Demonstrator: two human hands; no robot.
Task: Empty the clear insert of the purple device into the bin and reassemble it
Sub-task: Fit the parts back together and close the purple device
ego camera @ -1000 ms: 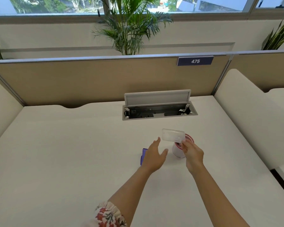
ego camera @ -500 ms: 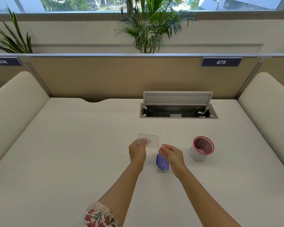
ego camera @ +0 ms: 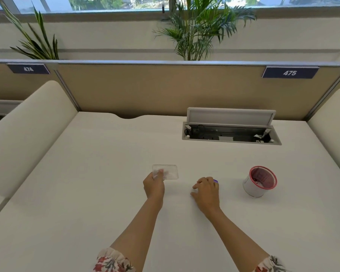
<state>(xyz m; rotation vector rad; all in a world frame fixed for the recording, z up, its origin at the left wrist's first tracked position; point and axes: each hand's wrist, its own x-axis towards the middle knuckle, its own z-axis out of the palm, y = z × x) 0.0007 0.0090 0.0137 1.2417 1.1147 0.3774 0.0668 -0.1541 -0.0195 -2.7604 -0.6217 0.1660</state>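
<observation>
My left hand (ego camera: 154, 185) pinches the left end of the clear insert (ego camera: 168, 172), a flat see-through rectangular tray held just above the white desk (ego camera: 86, 193). To its right, my right hand (ego camera: 206, 190) is curled over the purple device (ego camera: 215, 181); only a small purple corner shows past the knuckles. The bin (ego camera: 260, 181), a small white cup with a red rim, stands on the desk to the right of my right hand, apart from it.
An open cable hatch (ego camera: 231, 132) with a raised grey lid sits in the desk behind the bin. Beige partitions (ego camera: 165, 89) close off the back, padded dividers flank both sides, and plants stand behind.
The clear insert passed from my right hand over the bin to my left hand. My right hand moved left onto the purple device and now covers it. The camera view shifted left.
</observation>
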